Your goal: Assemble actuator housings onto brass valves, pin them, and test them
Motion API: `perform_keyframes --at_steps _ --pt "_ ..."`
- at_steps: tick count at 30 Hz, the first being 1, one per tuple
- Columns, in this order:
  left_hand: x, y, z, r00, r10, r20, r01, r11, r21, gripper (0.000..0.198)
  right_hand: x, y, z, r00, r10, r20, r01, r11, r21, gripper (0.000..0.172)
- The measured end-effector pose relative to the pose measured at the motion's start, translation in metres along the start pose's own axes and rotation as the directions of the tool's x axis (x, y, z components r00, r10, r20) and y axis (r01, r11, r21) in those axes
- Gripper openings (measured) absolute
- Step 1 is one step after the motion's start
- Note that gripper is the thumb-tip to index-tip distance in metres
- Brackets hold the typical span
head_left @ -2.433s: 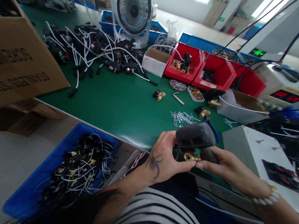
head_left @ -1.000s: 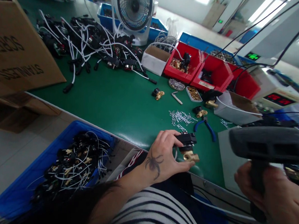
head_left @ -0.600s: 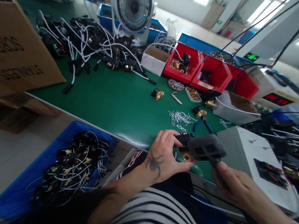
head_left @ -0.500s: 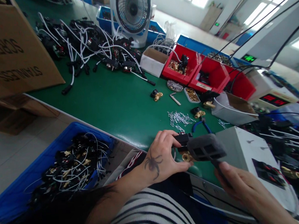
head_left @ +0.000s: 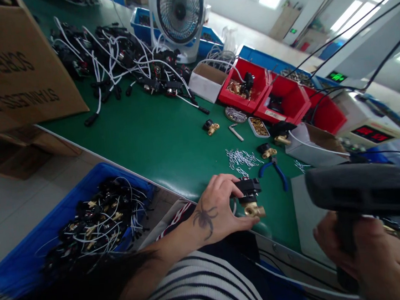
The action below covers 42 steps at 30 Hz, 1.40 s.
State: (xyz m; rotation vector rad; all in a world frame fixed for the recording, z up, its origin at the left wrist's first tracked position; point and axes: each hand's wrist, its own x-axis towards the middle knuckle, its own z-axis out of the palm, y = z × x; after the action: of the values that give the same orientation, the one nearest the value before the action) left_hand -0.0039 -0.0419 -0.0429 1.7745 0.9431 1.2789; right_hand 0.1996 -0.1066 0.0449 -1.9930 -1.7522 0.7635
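Observation:
My left hand grips a brass valve with a black head near the front edge of the green table. Its thumb lies under the brass end, with the fingers on the black part. Close to the camera at the right, my right hand is wrapped around the handle of a dark grey barcode scanner, slightly blurred. The scanner is apart from the valve. Beyond the left hand lie a pile of small wire clips and blue-handled pliers.
A blue crate of wired valves stands at the lower left. Red bins, a white fan and tangled cabled parts line the back. A grey box stands at the right, partly behind the scanner. A cardboard box is at the left.
My right hand has moved right and nearer the camera with the scanner, away from the valve. The brass end and the pliers' handles now show more fully. My left hand keeps its hold.

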Motion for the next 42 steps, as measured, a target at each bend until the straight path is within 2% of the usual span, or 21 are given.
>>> perform_keyframes --at_steps 3,4,9,13,14,16,19,22,24,25,27,29,30,32,35,38,42 --pt "0.000 -0.001 0.000 1.000 0.002 -0.006 -0.001 1.000 0.008 0.042 0.004 -0.002 0.007 0.987 0.065 0.150 -0.063 0.998 -0.015 0.068" --pt "0.000 -0.001 0.000 1.000 -0.003 -0.009 0.003 1.000 0.009 0.042 0.005 -0.002 0.008 0.983 0.076 0.168 -0.074 0.997 -0.018 0.067" --pt "0.000 -0.002 0.000 1.000 -0.008 0.009 0.008 1.000 0.008 0.044 0.005 -0.004 0.006 0.992 0.086 0.087 -0.089 0.996 0.028 0.069" --pt "0.002 0.001 -0.002 0.999 -0.038 0.015 0.039 0.999 -0.012 0.041 0.002 -0.001 0.020 0.984 0.074 0.162 -0.090 0.992 0.090 0.064" --pt "0.002 0.001 -0.003 0.998 -0.062 0.019 0.062 0.998 -0.019 0.042 0.002 0.001 0.024 0.988 0.065 0.141 -0.083 0.989 0.126 0.062" --pt "0.002 0.003 -0.004 0.993 -0.119 0.026 0.120 0.992 -0.034 0.044 0.003 0.008 0.031 0.998 0.059 -0.011 -0.057 0.990 0.132 0.055" --pt "0.003 0.007 -0.006 0.989 -0.143 0.030 0.144 0.989 -0.036 0.049 0.009 0.026 0.039 0.949 0.060 -0.309 -0.073 0.997 -0.030 0.049" --pt "0.004 0.015 -0.010 0.999 -0.034 0.031 0.034 0.999 -0.019 0.051 0.014 0.039 0.046 0.921 0.045 -0.387 -0.101 0.987 -0.128 0.064" --pt "0.006 0.021 -0.013 0.996 0.080 0.036 -0.080 0.997 0.008 0.053 0.012 0.037 0.047 0.910 0.017 -0.415 -0.086 0.985 -0.150 0.070" --pt "0.006 0.025 -0.013 0.989 0.140 0.047 -0.141 0.990 0.025 0.053 0.009 0.032 0.045 0.910 0.009 -0.415 -0.061 0.992 -0.112 0.070" --pt "0.008 0.032 -0.014 0.965 0.248 0.083 -0.253 0.966 0.055 0.052 0.002 0.016 0.040 0.942 0.014 -0.334 0.019 0.995 0.095 0.066" --pt "0.009 0.039 -0.013 0.938 0.326 0.118 -0.336 0.939 0.072 0.049 -0.005 -0.002 0.034 0.987 -0.002 -0.162 0.067 0.916 0.396 0.063" --pt "0.009 0.042 -0.013 0.925 0.353 0.138 -0.365 0.928 0.078 0.048 -0.007 -0.010 0.032 0.994 -0.014 -0.109 0.068 0.858 0.510 0.062" --pt "0.010 0.048 -0.013 0.910 0.377 0.175 -0.394 0.916 0.076 0.047 -0.009 -0.020 0.031 0.996 -0.022 -0.085 0.071 0.769 0.635 0.059" --pt "0.012 0.056 -0.015 0.909 0.376 0.180 -0.391 0.919 0.052 0.031 -0.010 -0.024 0.033 0.991 -0.011 -0.134 0.105 0.687 0.719 0.054" --pt "0.015 0.063 -0.014 0.913 0.394 0.107 -0.401 0.914 0.052 0.006 -0.013 -0.024 0.035 0.984 0.004 -0.179 0.134 0.643 0.754 0.051" --pt "0.016 0.069 -0.010 0.912 0.408 0.037 -0.409 0.912 0.033 0.002 -0.018 -0.028 0.036 0.972 0.081 -0.221 0.120 0.638 0.760 0.051"
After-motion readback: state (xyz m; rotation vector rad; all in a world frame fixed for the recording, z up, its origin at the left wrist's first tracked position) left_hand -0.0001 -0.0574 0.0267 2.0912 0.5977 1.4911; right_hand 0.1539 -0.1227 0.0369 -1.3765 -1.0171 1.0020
